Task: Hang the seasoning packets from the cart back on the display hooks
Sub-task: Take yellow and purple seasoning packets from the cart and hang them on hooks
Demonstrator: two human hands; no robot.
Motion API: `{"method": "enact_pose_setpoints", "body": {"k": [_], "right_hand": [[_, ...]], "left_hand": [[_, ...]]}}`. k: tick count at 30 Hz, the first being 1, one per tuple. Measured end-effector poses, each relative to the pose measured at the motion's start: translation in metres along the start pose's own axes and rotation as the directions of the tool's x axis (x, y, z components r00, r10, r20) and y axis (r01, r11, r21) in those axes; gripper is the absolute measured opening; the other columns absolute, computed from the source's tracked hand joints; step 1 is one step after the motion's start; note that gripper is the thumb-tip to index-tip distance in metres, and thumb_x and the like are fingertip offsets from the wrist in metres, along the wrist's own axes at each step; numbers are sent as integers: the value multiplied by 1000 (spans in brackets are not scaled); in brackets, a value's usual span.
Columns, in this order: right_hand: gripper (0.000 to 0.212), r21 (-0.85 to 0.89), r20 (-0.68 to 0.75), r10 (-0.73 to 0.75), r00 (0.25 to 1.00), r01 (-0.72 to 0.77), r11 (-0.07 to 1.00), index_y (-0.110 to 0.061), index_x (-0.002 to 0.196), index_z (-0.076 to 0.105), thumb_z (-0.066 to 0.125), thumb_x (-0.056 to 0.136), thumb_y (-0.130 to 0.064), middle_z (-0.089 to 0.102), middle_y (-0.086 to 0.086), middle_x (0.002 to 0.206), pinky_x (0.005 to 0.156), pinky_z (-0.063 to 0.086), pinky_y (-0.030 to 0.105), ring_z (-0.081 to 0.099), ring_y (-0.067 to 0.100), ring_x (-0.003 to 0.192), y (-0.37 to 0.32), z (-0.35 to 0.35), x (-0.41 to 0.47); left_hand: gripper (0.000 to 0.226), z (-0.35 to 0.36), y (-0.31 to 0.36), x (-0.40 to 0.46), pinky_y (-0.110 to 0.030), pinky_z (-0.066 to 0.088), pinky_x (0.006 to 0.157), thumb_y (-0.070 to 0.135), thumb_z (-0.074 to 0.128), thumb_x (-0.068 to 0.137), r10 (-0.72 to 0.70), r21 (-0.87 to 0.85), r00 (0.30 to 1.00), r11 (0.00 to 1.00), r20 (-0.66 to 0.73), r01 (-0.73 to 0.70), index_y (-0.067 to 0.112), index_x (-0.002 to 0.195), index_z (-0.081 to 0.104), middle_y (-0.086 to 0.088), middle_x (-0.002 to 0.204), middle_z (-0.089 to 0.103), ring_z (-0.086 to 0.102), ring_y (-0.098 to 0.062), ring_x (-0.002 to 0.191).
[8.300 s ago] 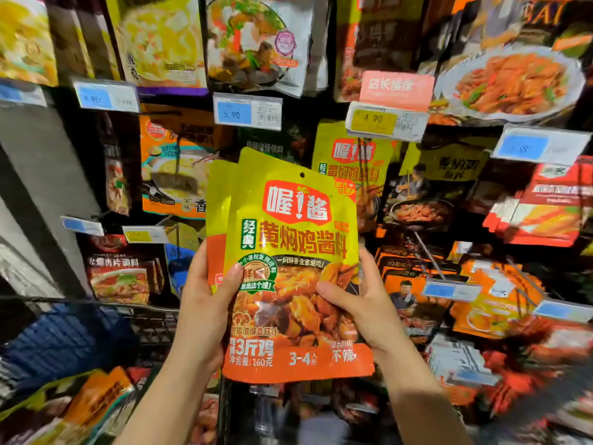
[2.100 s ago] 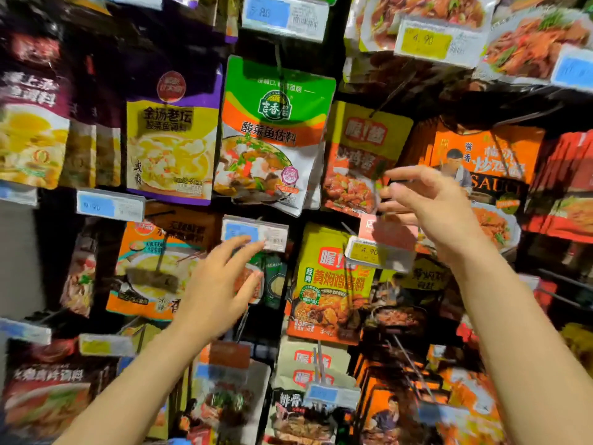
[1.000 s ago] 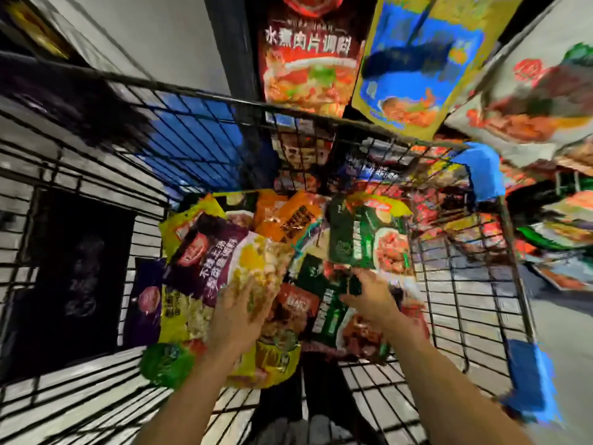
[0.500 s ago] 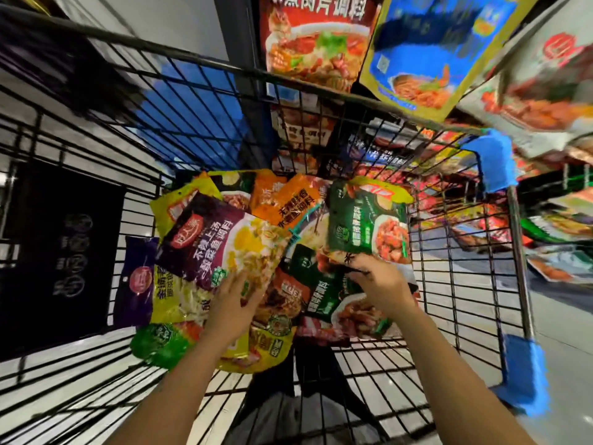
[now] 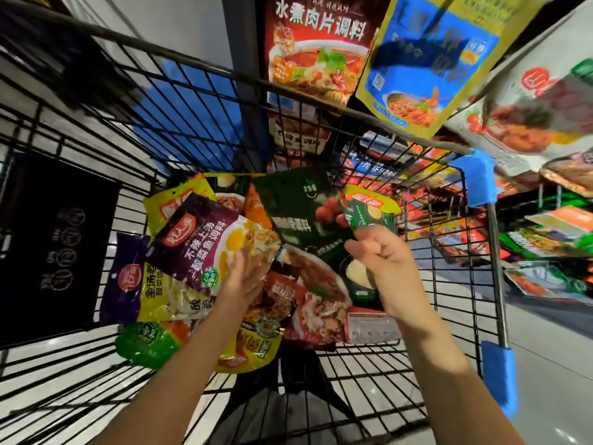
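Both my hands are down in the black wire cart, over a heap of seasoning packets. My right hand pinches the lower edge of a green packet with a yellow top, raised above the heap. A dark green packet stands just behind it. My left hand grips the lower right edge of a purple packet showing yellow soup. Beneath lie a purple and yellow packet, a green one and several red and orange ones.
Packets hang on the display above and beyond the cart: a red one, a blue and yellow one and a pale one. Blue corner guards mark the cart's right side. More goods lie on shelves at the right.
Since 8.3 s ago the yellow packet left my hands and now hangs on the display; I looked down into the cart. In the last half second my right hand lifted the green packet.
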State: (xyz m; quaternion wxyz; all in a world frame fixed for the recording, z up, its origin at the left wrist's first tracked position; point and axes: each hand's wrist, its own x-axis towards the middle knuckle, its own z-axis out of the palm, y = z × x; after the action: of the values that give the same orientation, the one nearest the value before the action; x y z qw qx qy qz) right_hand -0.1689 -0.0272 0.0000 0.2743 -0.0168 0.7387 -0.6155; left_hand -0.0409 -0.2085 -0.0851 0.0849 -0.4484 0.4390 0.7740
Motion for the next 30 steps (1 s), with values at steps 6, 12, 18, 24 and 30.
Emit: {"method": "enact_pose_setpoints", "body": {"k": [6, 12, 18, 24, 30], "right_hand": [[10, -57, -100, 239, 966, -245, 968, -22, 89, 62, 62, 95, -14, 68, -6, 77, 68, 50, 29, 62, 10, 73, 55, 32, 32], [56, -775, -109, -13, 994, -76, 627, -1, 127, 58, 76, 81, -28, 63, 22, 114, 86, 50, 42, 61, 39, 105, 145, 17, 69], [65, -896, 20, 25, 999, 7, 443, -12, 142, 51, 68, 87, -44, 56, 21, 137, 89, 53, 48, 57, 36, 123, 171, -14, 73], [37, -979, 97, 30, 995, 90, 185, -10, 119, 56, 31, 106, -35, 66, 14, 90, 60, 43, 35, 64, 33, 80, 132, -13, 84], [21, -943, 96, -247, 964, 168, 288, -6, 78, 53, 71, 77, 5, 28, -3, 45, 43, 11, 17, 29, 19, 37, 73, 31, 53]], "left_hand": [[40, -17, 5, 10, -47, 48, 96, 25, 68, 88, -54, -27, 997, 998, -47, 53, 17, 126, 59, -12, 129, 64, 63, -29, 113], [29, -41, -13, 21, -41, 51, 92, -6, 60, 92, 93, 214, 922, 977, -376, -11, 13, 113, 61, -14, 116, 66, 63, -33, 108], [32, -49, -14, 24, -51, 39, 109, 11, 59, 97, -28, 43, 921, 998, -389, 49, 43, 102, 62, -2, 124, 64, 55, -27, 123], [50, -31, -7, 18, -43, 41, 104, 20, 51, 102, -111, -24, 958, 994, -266, 109, 28, 149, 37, 3, 135, 51, 50, -23, 121], [74, -19, 1, 7, -58, 36, 110, 57, 65, 79, -93, -19, 976, 996, -197, 91, 38, 146, 39, -2, 150, 44, 46, -31, 133]]}}
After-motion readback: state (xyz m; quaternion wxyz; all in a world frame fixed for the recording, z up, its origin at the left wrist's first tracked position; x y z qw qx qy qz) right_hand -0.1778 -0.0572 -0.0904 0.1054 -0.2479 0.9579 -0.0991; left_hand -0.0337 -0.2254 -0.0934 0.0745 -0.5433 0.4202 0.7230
